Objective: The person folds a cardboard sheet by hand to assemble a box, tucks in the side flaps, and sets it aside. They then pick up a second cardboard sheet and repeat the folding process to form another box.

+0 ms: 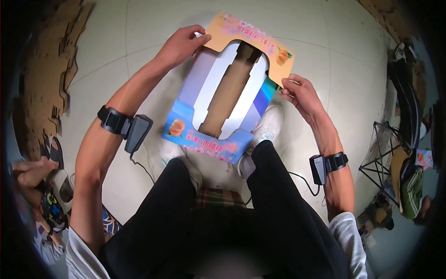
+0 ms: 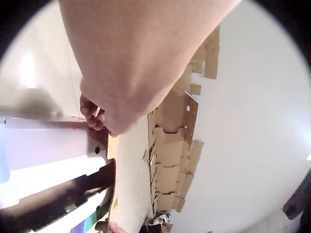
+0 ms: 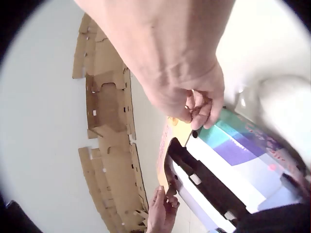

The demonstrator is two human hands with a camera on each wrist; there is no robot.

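A printed cardboard fruit carton (image 1: 200,132) stands tilted on the floor between the person's shoes, with white inner flaps and a brown slot down its middle. Its near end panel is blue and its far end panel (image 1: 223,30) is orange, both with peach pictures. At that orange panel's left corner, the left hand (image 1: 183,46) pinches the edge between thumb and fingers. The right hand (image 1: 301,95) pinches the opposite corner, beside the green and blue side wall (image 3: 238,145). In the right wrist view its fingertips are right at the corner, near a small dark hole.
Stacked brown cardboard blanks (image 1: 46,69) lean along the left side. Another person's bent leg (image 1: 30,174) shows at the far left. To the right stands a thin black metal frame (image 1: 378,158). White shoes (image 1: 272,123) flank the carton on the pale tiled floor (image 1: 320,46).
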